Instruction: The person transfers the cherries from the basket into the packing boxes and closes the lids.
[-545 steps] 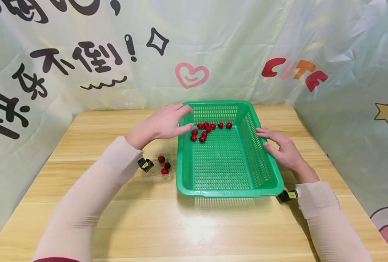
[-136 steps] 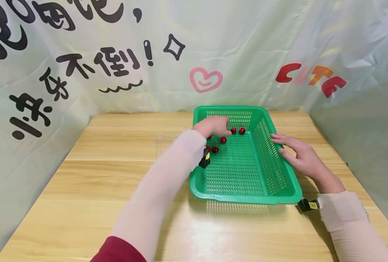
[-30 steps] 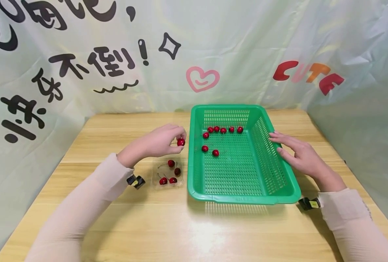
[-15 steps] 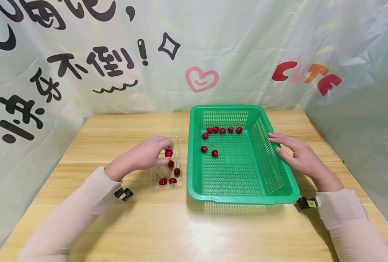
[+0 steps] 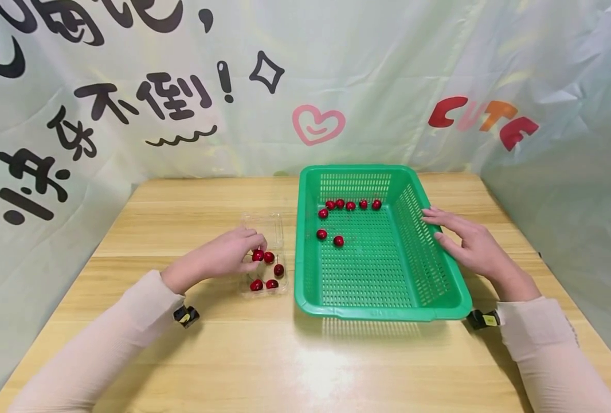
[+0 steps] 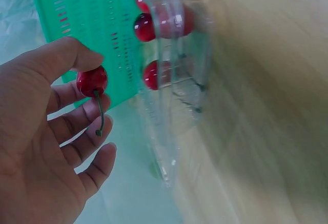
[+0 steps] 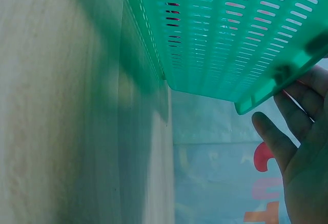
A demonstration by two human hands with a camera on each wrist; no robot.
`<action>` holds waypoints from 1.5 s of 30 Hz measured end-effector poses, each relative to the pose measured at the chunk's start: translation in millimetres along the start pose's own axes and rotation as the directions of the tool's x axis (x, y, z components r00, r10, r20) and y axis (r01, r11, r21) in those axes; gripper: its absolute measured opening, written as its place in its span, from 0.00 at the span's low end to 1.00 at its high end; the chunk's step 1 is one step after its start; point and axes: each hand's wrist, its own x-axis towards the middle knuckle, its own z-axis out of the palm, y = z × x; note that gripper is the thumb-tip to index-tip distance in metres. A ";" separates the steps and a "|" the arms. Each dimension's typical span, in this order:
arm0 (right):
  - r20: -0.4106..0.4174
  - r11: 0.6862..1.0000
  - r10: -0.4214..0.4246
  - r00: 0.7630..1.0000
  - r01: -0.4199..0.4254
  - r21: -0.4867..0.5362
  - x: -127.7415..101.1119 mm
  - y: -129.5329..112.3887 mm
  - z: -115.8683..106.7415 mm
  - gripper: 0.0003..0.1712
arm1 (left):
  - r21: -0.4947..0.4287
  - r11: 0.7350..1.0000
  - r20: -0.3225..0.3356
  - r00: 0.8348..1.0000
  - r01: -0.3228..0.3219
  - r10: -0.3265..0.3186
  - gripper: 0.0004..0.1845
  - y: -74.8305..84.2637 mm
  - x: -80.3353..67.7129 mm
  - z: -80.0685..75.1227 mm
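My left hand (image 5: pixel 225 252) pinches a red cherry (image 6: pixel 92 82) between thumb and forefinger, its green stem hanging down. That cherry is low at the left side of a clear plastic box (image 5: pixel 246 291), beside other cherries (image 5: pixel 271 284) lying in it with stems on. A green perforated basket (image 5: pixel 383 314) stands right of the box, and several cherries (image 5: pixel 339 241) lie on its floor, mostly along the far side. My right hand (image 5: pixel 465 244) rests its straight fingers on the basket's right rim, the thumb pointing along the outside in the right wrist view.
The box's clear lid (image 5: pixel 269 221) lies folded back behind it. Everything stands on a wooden table (image 5: pixel 223 355), with a pale printed curtain (image 5: pixel 367 80) close behind the far edge and at both sides. A narrow gap separates box and basket.
Some seconds ago my left hand was inside the basket. Over the last second it has carried the cherry from the basket's left rim leftward and down into the box. My right hand stays put.
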 end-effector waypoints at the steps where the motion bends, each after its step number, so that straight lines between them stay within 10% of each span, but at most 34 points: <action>1: -0.001 1.000 -0.004 1.000 0.004 0.001 0.2 0.2 0.1 0.27 | 0.001 1.000 0.011 1.000 0.002 -0.002 0.13 0.1 -0.4 1.2; 27: 0.003 1.000 0.005 1.000 -0.005 0.002 -0.6 1.8 0.8 0.27 | 0.054 0.997 0.162 0.985 -0.064 0.054 0.13 4.1 0.2 18.1; 45: -0.001 1.000 -0.004 1.000 0.004 0.007 0.1 -0.1 0.8 0.27 | 0.047 0.995 0.154 0.985 -0.092 0.084 0.12 1.9 2.6 22.4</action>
